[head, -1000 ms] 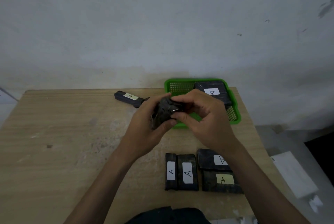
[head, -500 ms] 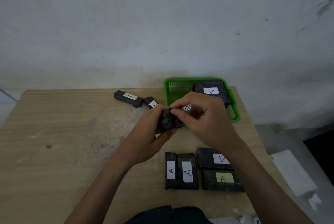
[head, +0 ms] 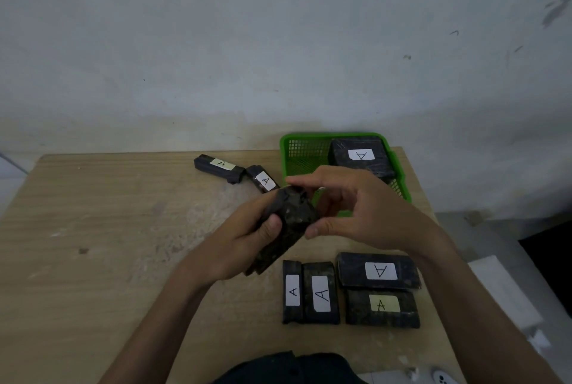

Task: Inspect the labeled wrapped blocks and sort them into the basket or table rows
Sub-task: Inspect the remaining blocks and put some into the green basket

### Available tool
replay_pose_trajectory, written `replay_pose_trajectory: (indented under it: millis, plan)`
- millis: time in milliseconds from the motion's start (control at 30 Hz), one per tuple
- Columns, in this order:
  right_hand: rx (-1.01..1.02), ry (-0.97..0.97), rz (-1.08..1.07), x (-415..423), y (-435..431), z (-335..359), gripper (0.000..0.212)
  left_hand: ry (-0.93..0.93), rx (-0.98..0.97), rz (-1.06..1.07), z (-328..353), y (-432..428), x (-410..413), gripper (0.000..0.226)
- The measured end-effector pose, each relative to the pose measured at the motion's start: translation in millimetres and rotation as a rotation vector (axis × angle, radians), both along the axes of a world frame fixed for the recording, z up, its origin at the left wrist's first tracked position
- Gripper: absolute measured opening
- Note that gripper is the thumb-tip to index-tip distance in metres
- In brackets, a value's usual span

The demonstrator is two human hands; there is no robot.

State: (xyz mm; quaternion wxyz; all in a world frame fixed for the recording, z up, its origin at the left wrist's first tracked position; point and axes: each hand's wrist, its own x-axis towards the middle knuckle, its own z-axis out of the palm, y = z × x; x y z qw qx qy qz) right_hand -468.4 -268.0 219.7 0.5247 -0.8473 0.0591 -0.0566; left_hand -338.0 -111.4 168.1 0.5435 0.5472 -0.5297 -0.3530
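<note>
One block (head: 288, 229) is being held tilted above the worktop (head: 108, 229), just in front of the basket (head: 399, 173). Left hand (head: 247, 238) is gripping its lower half, fingers curled round it. Right hand (head: 365, 207) is pinching its upper end between thumb and forefinger. A second block (head: 360, 156), labelled A, is lying inside the basket. Two blocks (head: 219, 167) are lying just left of the basket, ends touching. Four blocks (head: 349, 290) are sitting side by side nearer than the basket, labels up.
</note>
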Motion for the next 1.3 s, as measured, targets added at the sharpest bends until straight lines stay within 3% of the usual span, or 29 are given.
replay_pose_trajectory:
  millis: [267,500,633,767,1000,1133,1300]
  plan:
    - [-0.334,-0.106,0.1,0,3,4,0.059,-0.02,0.059,-0.107,10,1,7,0.042]
    - [-0.377,-0.172,0.072,4,7,-3,0.04,-0.06,0.13,-0.089,4,0,6,0.052]
    - [-0.34,-0.207,-0.012,4,9,-5,0.038,-0.233,0.099,-0.04,9,-3,3,0.054]
    - [-0.292,-0.215,-0.093,4,13,-8,0.029,-0.355,0.058,0.071,9,-10,1,0.033]
    - [-0.339,-0.232,-0.077,6,16,-10,0.03,-0.303,0.081,0.07,-1,-7,2,0.028]
    - [-0.381,-0.289,-0.073,7,19,-13,0.021,-0.307,0.081,0.048,1,-5,0,0.03]
    - [-0.382,-0.256,-0.057,8,18,-12,0.027,-0.285,0.102,0.054,-2,-4,1,0.027]
